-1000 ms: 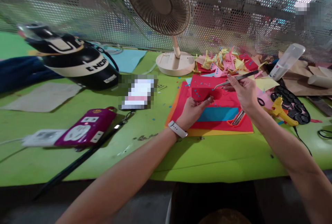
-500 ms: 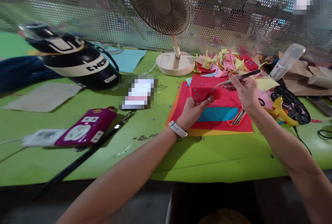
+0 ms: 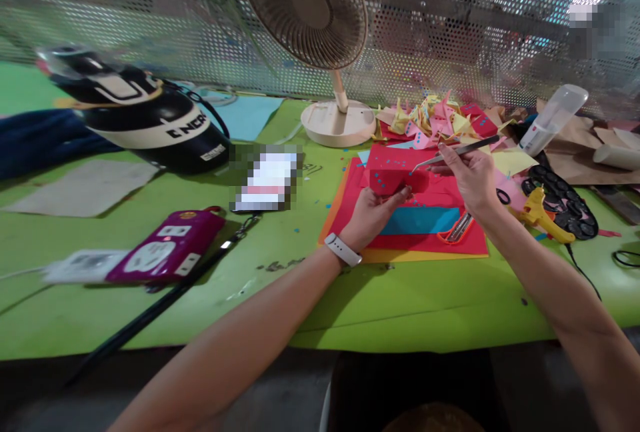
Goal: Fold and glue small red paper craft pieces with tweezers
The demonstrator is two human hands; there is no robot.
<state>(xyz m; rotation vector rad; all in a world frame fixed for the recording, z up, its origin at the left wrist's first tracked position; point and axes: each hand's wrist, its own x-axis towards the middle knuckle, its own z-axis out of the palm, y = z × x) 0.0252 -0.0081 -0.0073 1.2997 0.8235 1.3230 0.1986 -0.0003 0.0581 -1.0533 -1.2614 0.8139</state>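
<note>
My left hand (image 3: 373, 215), with a white watch on its wrist, grips a small red folded paper piece (image 3: 393, 177) dotted with blue specks, holding it just above a stack of red paper sheets (image 3: 430, 235). My right hand (image 3: 467, 175) pinches a pair of metal tweezers (image 3: 453, 152). The tweezer tips point left and touch the upper right edge of the red piece. A blue paper strip (image 3: 420, 220) lies on the red sheets under both hands.
A beige desk fan (image 3: 320, 32) stands behind the sheets on the green table (image 3: 250, 285). Folded paper pieces (image 3: 435, 119) are heaped at the back right. A yellow glue gun (image 3: 543, 213), an orange cutter (image 3: 457, 229), a glue bottle (image 3: 553, 117), a black helmet (image 3: 145, 122) and a purple power strip (image 3: 160, 255) lie around.
The tweezers and my right hand shifted very slightly; the tips stay at the red piece. My left hand has not moved.
</note>
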